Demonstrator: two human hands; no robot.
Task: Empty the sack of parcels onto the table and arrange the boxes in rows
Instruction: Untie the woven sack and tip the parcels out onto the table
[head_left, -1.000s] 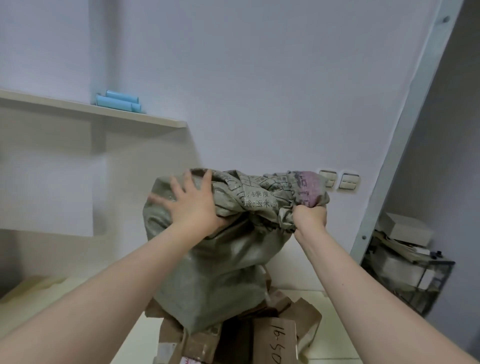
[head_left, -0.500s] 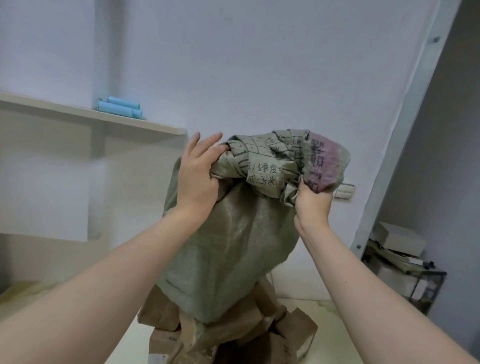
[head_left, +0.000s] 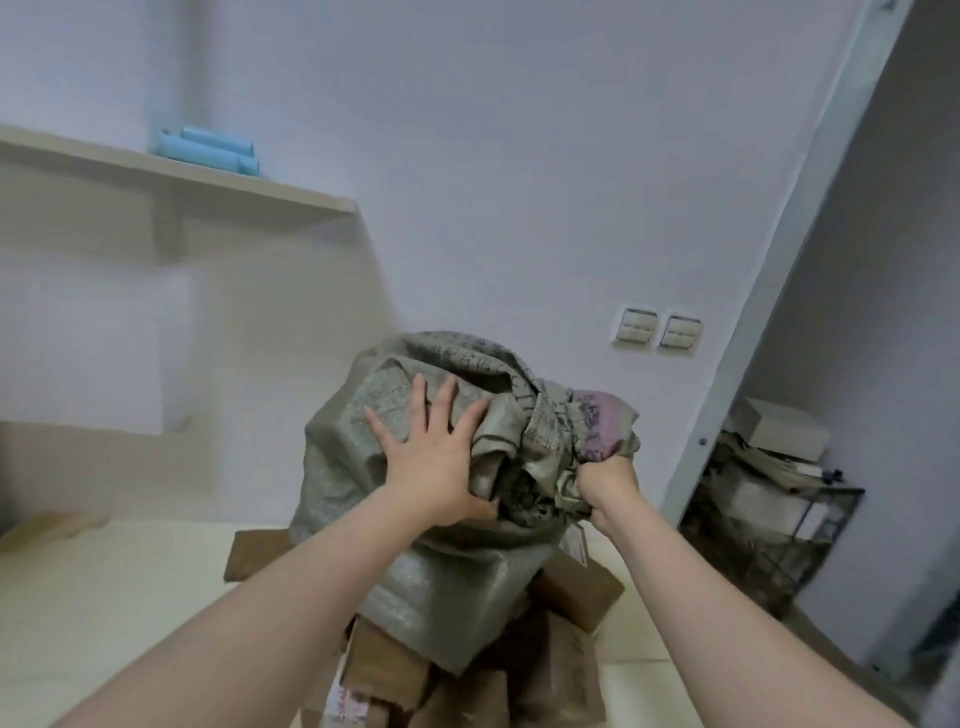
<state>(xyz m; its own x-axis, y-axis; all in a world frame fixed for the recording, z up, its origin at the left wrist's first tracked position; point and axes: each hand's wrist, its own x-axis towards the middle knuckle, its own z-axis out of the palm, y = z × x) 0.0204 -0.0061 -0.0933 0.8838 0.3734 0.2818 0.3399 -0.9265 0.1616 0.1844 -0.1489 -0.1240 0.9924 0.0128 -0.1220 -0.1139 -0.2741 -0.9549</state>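
1. the grey woven sack (head_left: 447, 582) is held over a heap of brown boxes (head_left: 387, 670) on the pale table (head_left: 119, 597)
2. the left hand (head_left: 431, 467) is pressed flat on the sack, fingers spread
3. a bunched corner of the sack is gripped in the right hand (head_left: 609, 483), fingers curled round it

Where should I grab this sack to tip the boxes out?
Grip the gathered cloth at the raised end of the sack, from above. It bunches into a handful there, as the right hand holds it; the left hand lies flat on a boxy bulge with nothing to pinch.
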